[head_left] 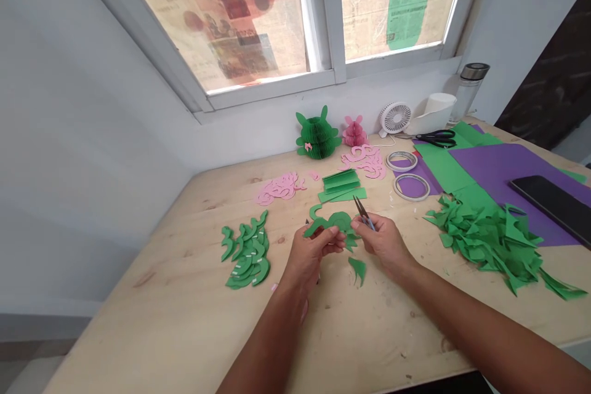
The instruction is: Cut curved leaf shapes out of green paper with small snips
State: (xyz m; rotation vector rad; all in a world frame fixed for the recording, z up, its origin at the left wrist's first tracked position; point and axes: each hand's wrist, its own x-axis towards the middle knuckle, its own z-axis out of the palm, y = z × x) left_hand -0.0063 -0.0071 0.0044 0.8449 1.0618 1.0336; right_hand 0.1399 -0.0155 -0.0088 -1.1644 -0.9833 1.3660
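My left hand (310, 253) pinches a curved green paper cutout (336, 222) above the wooden table (184, 308). My right hand (384, 241) grips small scissors (362, 210), whose blades point up and left at the cutout's right edge. A green paper offcut (357, 269) lies on the table just below and between my hands. A short stack of folded green paper (341, 185) lies behind the cutout.
A pile of green curved pieces (247, 250) lies at left, green scraps (489, 240) at right. Pink cutouts (281, 188), two tape rolls (410, 186), black scissors (436, 137), purple sheets (503, 166), a phone (554, 203), a small fan (395, 118) and two honeycomb paper figures (318, 135) sit behind.
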